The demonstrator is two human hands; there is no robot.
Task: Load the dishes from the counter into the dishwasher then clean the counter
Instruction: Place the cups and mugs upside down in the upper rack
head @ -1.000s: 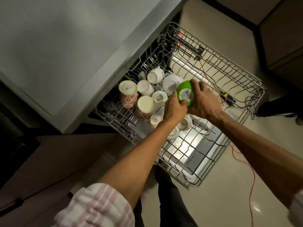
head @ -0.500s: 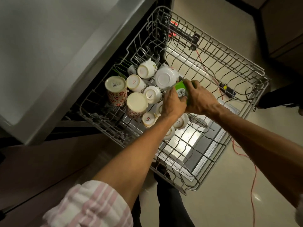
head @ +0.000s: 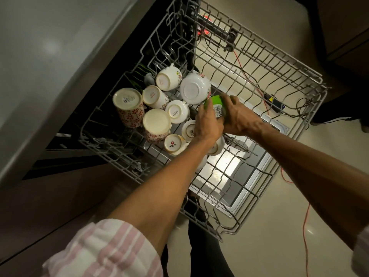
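The wire dishwasher rack is pulled out over the open door. Several upturned cups and mugs stand in its left part, among them a red-flowered mug and a white bowl. A green cup with a barcode label on its base lies between my hands, just right of the white bowl. My left hand and my right hand both hold it, fingers curled round its sides. Most of the green cup is hidden by my hands.
The grey counter overhangs the rack at the left. The rack's right half holds nothing but tines. An orange cable runs across the floor at the right, and a black power strip lies behind the rack.
Both hands have lowered the green cup into the rack beside the white bowl, covering more of it. The view has shifted so the rack sits nearer the centre.
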